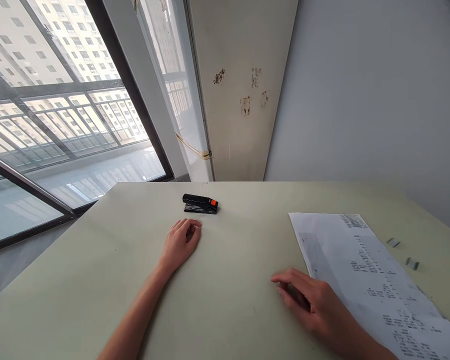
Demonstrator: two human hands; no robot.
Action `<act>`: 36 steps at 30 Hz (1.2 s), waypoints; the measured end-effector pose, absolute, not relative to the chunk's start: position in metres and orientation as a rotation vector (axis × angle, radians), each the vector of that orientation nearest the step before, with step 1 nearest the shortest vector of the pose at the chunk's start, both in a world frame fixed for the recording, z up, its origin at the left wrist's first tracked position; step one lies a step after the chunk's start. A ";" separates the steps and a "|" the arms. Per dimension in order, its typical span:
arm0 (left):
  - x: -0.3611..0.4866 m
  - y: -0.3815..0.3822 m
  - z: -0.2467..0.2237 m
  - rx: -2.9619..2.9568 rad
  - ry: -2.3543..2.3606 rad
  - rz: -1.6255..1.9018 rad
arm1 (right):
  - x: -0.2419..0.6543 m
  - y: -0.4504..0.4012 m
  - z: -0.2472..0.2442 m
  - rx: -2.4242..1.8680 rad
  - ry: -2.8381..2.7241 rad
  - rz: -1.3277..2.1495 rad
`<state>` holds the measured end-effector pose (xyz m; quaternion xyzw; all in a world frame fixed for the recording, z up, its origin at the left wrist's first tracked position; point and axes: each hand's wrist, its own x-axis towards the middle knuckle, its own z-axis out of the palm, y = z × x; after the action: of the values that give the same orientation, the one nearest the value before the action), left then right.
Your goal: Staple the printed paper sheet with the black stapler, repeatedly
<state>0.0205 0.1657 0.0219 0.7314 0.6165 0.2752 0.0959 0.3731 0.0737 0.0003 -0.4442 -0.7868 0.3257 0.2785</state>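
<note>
The black stapler (200, 204) near the tabletop's (232, 270) far edge probably suits a grip across its body; left hand (182, 237), fingers loosely curled, and right hand (315, 300), half-open beside the paper (341, 255), appear empty.

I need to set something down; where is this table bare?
Middle of the table, between stapler and left hand on one side, paper and right hand on the other. Also the wide stretch left of the left forearm, bar a speck. The right is crowded: that hand overlaps the paper in view, with two small strips beyond.
</note>
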 end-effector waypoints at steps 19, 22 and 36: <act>0.020 0.168 0.019 2.201 1.838 0.813 | 0.372 0.074 0.005 -1.189 -2.126 0.863; 0.020 0.168 0.019 2.203 1.837 0.807 | 0.373 0.075 0.004 -1.181 -2.124 0.878; 0.021 0.169 0.021 2.204 1.844 0.807 | 0.373 0.075 0.006 -1.180 -2.136 0.849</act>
<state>0.0215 0.1687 0.0207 0.7361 0.6160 0.2694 0.0785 0.3728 0.0750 0.0056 -0.4390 -0.7948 0.3159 0.2752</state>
